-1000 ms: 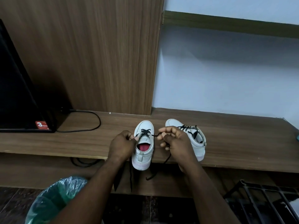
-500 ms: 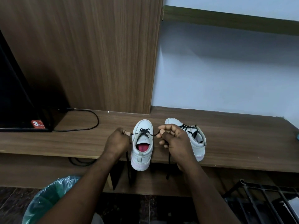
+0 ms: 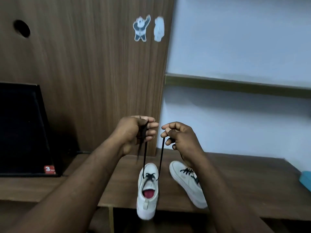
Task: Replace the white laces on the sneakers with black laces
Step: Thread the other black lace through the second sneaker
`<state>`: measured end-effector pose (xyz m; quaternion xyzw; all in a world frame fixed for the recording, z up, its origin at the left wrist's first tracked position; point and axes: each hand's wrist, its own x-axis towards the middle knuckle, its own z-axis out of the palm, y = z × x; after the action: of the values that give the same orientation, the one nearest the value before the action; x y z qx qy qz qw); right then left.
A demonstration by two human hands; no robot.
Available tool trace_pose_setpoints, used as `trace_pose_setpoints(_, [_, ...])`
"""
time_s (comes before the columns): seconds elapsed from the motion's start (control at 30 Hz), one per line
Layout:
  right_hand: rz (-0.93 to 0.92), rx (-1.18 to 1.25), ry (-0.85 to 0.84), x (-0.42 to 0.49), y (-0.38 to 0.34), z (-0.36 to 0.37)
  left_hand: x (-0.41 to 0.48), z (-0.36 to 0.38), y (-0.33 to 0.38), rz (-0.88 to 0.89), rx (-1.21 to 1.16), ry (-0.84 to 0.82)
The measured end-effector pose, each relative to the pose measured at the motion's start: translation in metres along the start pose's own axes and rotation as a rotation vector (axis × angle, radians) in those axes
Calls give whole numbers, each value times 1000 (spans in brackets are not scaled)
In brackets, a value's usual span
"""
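Black lace (image 3: 145, 153) held taut above the sneaker (image 3: 147, 199) at the desk's (image 3: 244, 182) front edge, left hand (image 3: 133, 132) and right hand (image 3: 180, 138) each pinching an end, seemingly evening lengths; threading higher eyelets likely follows.

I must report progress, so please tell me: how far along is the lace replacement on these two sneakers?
Done: the right sneaker looks laced in black. In hand: the left hand and right hand each hold one end of the black lace, pulled up from the front eyelets of the left sneaker. Left: its upper eyelets and tying.
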<state>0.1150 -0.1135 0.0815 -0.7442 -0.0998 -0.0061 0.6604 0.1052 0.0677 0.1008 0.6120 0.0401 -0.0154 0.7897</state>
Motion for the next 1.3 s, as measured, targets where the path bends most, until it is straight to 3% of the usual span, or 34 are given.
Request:
trace_pose_setpoints(0.23, [-71, -13, -10, 17, -77, -13, -11, 13, 66, 122, -161, -77])
trace_pose_setpoints(0.5, [-140, 146, -135, 21, -123, -15, -20, 31, 98, 242, 30, -49])
trace_pose_setpoints(0.67, [-176, 29, 45, 26, -133, -13, -12, 38, 105, 382, 172, 176])
trace_pose_setpoints(0.8, [-279, -96, 161, 33, -142, -12, -7, 45, 116, 528, 336, 266])
trace_pose_setpoints(1.0, [-310, -162, 208, 38, -154, -5, -1, 48, 121, 582, 426, 403])
trace_pose_setpoints(1.13, [-335, -153, 300, 40, -162, -6, -1, 52, 128, 576, 443, 417])
trace_pose_setpoints(1.3, [-328, -214, 294, 43, -168, 2, -3, 49, 133, 563, 429, 384])
